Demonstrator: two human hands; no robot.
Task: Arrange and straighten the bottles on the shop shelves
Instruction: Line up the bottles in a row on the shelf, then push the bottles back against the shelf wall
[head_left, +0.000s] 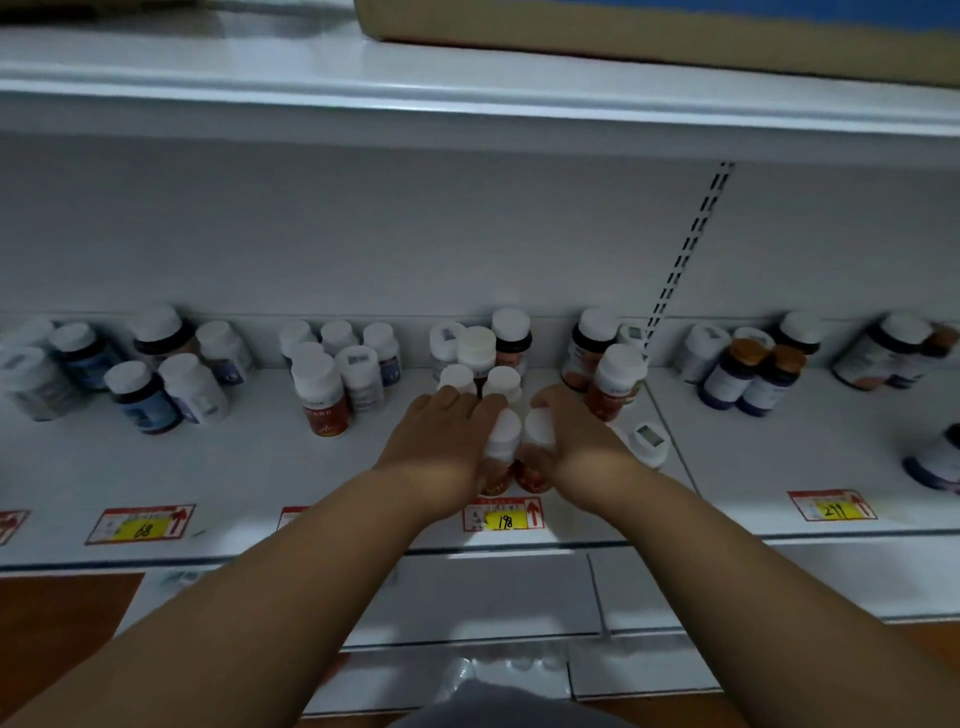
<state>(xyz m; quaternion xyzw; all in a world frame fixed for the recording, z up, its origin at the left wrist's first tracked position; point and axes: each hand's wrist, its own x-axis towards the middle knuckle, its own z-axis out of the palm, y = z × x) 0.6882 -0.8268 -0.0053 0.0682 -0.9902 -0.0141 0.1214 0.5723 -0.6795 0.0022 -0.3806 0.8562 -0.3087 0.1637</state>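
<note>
At nine o'clock on the white shelf (249, 467) stands a cluster of dark and white bottles (143, 397), above a yellow price tag marked 68 (140, 525). Toward the centre, a red-labelled bottle (319, 395) stands in front of several white ones. At the middle, the left hand (441, 441) curls round a white-capped red bottle (501, 447), and the right hand (574, 441) wraps a second red bottle (537, 452); the two bottles stand upright, touching, just behind the 198 price tag (504, 517). More capped bottles (478, 348) stand at twelve o'clock behind the fingers. At three o'clock two orange-capped bottles (750, 379) lean together, near a 299 tag (834, 506)
</note>
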